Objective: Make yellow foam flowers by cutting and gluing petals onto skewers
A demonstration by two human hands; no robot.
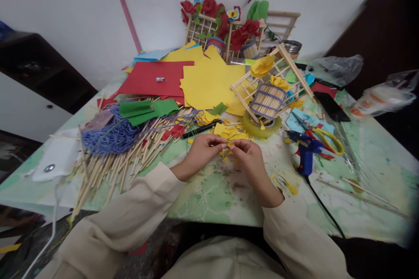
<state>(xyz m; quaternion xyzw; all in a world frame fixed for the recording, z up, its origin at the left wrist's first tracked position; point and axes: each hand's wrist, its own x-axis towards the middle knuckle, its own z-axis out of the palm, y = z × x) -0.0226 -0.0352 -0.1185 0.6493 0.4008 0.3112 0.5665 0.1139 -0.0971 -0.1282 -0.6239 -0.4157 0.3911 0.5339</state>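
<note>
Cream sleeves [147, 200] come nearest, reaching forward over the green-patterned table [206, 202] to two bare hands held close together. The left hand [203, 151] and the right hand [251, 161] each pinch, between thumb and fingers, a small yellow piece [230, 143] that sits between their fingertips, mostly hidden by them. Just beyond the fingertips lie yellow scraps [231, 130], with a black stick-like object [201, 130] ahead of the left hand.

To the right of the right hand stands a blue glue gun [307, 157], and past it scissors [340, 144] with yellow handles. To the left of the left hand, thin wooden sticks [121, 163] are heaped beside purple yarn [109, 135].

Farther ahead of the right hand, a stick lattice [296, 71] with a yellow flower [262, 66] leans above a roll of tape [262, 129]. Straight beyond both hands are yellow sheets [212, 85]; farthest out, red flowers [209, 7] top another lattice near the wall.
</note>
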